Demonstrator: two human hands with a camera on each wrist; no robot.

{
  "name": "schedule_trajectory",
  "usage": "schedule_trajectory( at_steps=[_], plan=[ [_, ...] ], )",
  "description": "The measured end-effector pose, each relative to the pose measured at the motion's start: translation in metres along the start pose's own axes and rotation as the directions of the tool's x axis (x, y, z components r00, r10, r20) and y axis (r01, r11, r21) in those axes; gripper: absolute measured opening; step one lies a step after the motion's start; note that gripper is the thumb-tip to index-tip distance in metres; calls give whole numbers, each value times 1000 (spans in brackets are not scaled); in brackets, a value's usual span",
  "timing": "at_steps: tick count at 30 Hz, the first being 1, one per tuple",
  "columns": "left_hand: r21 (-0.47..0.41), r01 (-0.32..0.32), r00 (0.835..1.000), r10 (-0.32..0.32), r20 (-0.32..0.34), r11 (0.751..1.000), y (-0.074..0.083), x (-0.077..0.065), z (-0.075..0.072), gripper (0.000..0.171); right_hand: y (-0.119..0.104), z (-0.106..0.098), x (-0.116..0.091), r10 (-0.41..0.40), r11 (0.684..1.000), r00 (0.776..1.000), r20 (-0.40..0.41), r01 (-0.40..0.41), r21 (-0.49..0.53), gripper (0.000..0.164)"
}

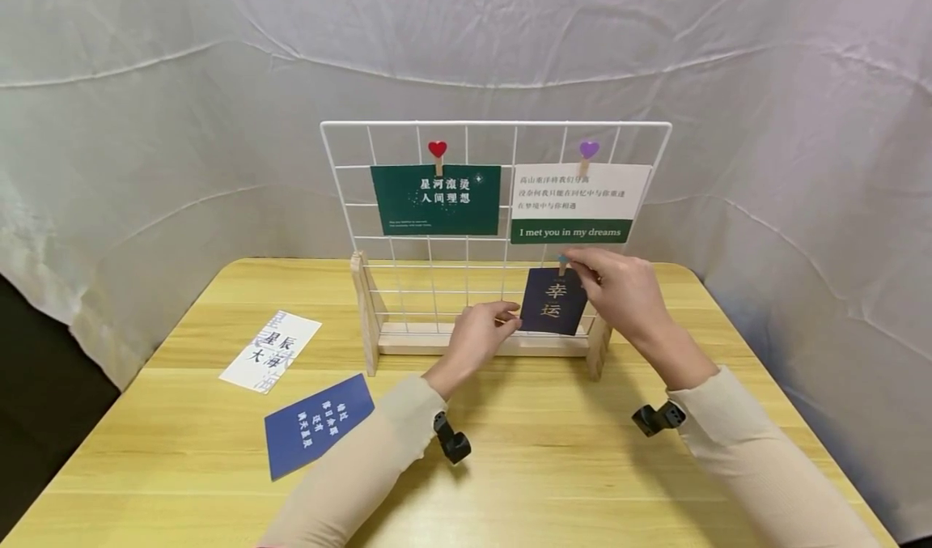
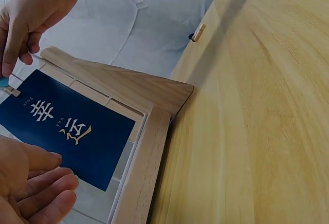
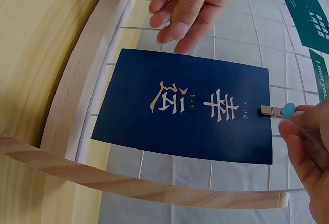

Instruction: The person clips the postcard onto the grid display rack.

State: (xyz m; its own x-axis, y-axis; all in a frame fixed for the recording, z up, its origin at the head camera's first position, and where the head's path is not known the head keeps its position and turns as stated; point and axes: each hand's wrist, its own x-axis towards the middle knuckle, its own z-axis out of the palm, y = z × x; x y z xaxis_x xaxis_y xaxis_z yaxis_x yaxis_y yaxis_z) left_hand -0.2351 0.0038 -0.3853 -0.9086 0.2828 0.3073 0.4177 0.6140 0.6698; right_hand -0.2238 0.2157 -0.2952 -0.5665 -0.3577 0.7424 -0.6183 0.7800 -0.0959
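A dark blue card [image 1: 553, 309] with two large characters hangs upright on the lower right of a white wire grid [image 1: 467, 266]. At its top edge sits a small wooden clothespin [image 3: 271, 111] with a blue ornament. My right hand [image 1: 622, 293] pinches this clothespin between thumb and fingers. Beside the card's left edge is my left hand [image 1: 476, 333], its fingers loosely extended and not gripping; whether the fingertips touch the edge I cannot tell. Above, a green card [image 1: 437, 216] hangs from a red heart clothespin [image 1: 438, 151], and a white-and-green card [image 1: 575, 192] from a purple heart clothespin [image 1: 588, 153].
The grid stands in a wooden base [image 1: 415, 344] on the table [image 1: 524, 467]. On the left lie a white card [image 1: 271, 352] and a blue card [image 1: 313, 426], partly behind my left sleeve. Another clothespin [image 2: 197, 32] lies on the table in the left wrist view.
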Motion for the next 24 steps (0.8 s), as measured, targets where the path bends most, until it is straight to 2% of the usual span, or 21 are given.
schedule_trajectory(
  at_steps=[11, 16, 24],
  plan=[
    [19, -8, 1000, 8, 16, 1000, 0, -1, 4, 27, -1, -2, -3, 7, 1000, 1000, 13, -8, 20, 21],
    [1, -2, 1000, 2, 26, 1000, 0, -2, 0, 28, 1, -4, -6, -5, 1000, 1000, -2, 5, 23, 23],
    [7, -33, 998, 32, 61, 999, 4, -7, -15, 28, 6, -9, -13, -1, 999, 999, -36, 2, 36, 20]
  ],
)
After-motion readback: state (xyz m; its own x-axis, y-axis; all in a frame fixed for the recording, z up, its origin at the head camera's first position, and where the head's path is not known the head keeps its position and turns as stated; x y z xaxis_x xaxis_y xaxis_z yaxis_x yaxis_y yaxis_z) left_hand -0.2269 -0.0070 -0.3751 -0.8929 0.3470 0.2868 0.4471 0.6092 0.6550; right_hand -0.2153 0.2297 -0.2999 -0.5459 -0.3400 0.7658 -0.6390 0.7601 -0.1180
